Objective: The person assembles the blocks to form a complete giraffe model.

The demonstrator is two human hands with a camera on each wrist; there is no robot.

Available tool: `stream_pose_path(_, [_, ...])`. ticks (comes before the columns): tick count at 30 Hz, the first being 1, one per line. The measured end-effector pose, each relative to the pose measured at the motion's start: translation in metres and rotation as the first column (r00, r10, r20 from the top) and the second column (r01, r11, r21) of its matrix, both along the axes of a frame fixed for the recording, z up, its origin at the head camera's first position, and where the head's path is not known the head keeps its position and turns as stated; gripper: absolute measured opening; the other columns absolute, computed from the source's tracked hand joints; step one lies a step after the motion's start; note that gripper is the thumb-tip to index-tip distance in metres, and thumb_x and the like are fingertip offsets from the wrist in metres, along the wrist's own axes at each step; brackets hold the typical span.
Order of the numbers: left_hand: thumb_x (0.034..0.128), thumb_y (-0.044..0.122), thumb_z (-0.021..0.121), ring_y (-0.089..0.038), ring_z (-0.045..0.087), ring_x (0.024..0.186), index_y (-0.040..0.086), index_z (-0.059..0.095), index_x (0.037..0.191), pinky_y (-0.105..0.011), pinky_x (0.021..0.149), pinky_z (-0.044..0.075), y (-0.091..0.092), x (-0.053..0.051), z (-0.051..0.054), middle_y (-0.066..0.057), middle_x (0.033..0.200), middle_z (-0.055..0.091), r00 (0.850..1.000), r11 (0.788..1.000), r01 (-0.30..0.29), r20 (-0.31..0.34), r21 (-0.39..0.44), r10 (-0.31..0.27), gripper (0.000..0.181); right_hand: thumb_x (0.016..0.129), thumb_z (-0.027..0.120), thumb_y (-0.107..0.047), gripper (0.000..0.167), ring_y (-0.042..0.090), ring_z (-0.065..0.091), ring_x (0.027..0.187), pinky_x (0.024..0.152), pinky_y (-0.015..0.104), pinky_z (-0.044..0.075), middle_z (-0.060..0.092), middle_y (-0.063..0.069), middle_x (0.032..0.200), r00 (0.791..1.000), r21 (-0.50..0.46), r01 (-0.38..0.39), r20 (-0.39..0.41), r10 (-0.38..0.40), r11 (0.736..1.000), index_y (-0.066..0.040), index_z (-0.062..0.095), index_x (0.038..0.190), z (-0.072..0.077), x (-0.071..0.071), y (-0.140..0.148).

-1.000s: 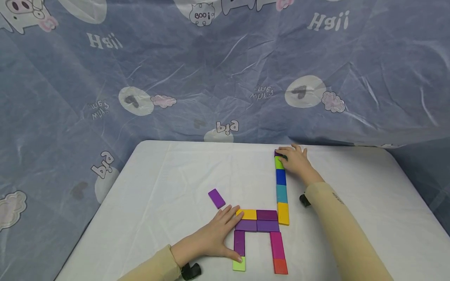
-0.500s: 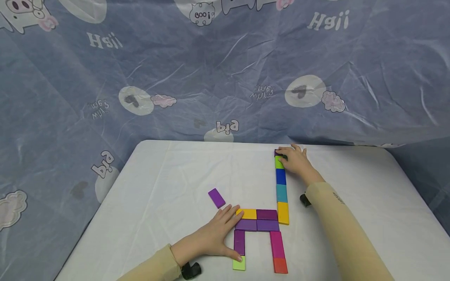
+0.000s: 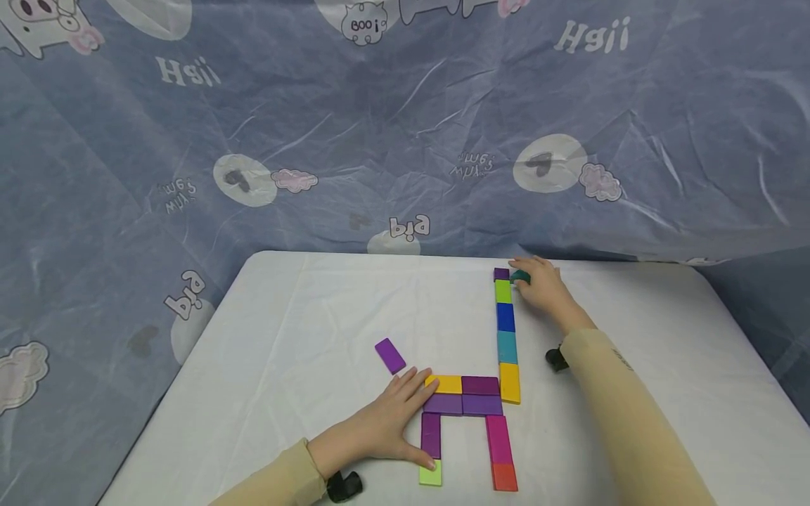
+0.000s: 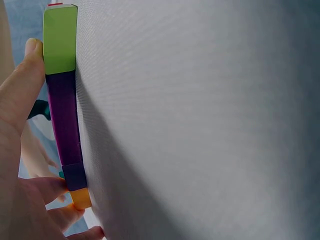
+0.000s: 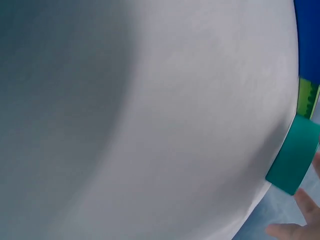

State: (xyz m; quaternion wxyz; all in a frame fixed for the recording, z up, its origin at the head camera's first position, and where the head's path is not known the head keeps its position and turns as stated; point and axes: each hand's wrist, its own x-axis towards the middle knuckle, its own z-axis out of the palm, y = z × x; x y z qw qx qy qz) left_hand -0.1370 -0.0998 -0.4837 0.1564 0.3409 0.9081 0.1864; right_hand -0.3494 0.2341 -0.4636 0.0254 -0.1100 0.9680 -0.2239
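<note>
My left hand (image 3: 382,427) rests with spread fingers over the left part of the flat figure made of dominoes. Its thumb touches the lime domino (image 4: 60,41), and its fingertips lie by the yellow domino (image 3: 448,384). At the far end of the upright column, my right hand (image 3: 545,289) pinches a green domino (image 5: 295,154) between thumb and fingers. The green domino stands just right of the small purple end piece (image 3: 501,274) and the light green domino (image 3: 503,291). Its far side is partly hidden by the fingers.
Below in the column lie blue (image 3: 505,318), turquoise (image 3: 507,347) and orange-yellow (image 3: 509,383) dominoes. A loose purple domino (image 3: 390,356) lies left of the figure. Magenta (image 3: 498,439) and red (image 3: 505,477) dominoes form its right leg. Behind the white table (image 3: 329,302) hangs a patterned blue cloth (image 3: 405,140).
My right hand has shifted slightly right, off the purple end piece, which now shows uncovered. The green domino has come into clearer view in its fingers. The left hand stays in place.
</note>
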Motion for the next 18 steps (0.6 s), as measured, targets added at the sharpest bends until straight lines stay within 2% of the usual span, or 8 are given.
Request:
stream_pose_path(6, [0.0701, 0.066, 0.077, -0.033, 0.010, 0.153, 0.016, 0.020, 0.159, -0.056, 0.122, 0.017, -0.0001, -0.0003, -0.0003, -0.007, 0.167, 0.011, 1.000, 1.000, -0.006, -0.001, 0.002, 0.006, 0.117, 0.100, 0.051, -0.003, 0.044, 0.045, 0.035, 0.140, 0.115, 0.059, 0.029, 0.042, 0.025, 0.150, 0.996, -0.032, 0.084, -0.022, -0.085, 0.996, 0.001, 0.047, 0.143, 0.0018, 0.0033, 0.0081])
stream_pose_path(12, [0.0711, 0.065, 0.077, -0.034, 0.010, 0.153, 0.017, 0.019, 0.159, -0.056, 0.122, 0.016, 0.0003, -0.0006, 0.0009, -0.007, 0.167, 0.011, 1.000, 1.000, -0.008, 0.019, 0.010, 0.008, 0.116, 0.099, 0.053, -0.003, 0.039, 0.047, 0.045, 0.132, 0.109, 0.059, 0.037, 0.051, 0.027, 0.141, 0.991, -0.036, 0.118, -0.060, -0.120, 0.992, 0.001, 0.053, 0.138, -0.0004, 0.0037, 0.0077])
stream_pose_path(18, [0.0712, 0.066, 0.076, -0.034, 0.010, 0.153, 0.017, 0.019, 0.159, -0.056, 0.122, 0.016, 0.0007, -0.0006, 0.0013, -0.006, 0.167, 0.011, 1.000, 1.000, -0.004, 0.018, 0.007, 0.004, 0.116, 0.100, 0.051, -0.004, 0.039, 0.047, 0.047, 0.130, 0.107, 0.059, 0.039, 0.052, 0.028, 0.139, 0.986, -0.029, 0.156, -0.053, -0.157, 0.987, 0.000, 0.054, 0.139, -0.0007, 0.0037, 0.0048])
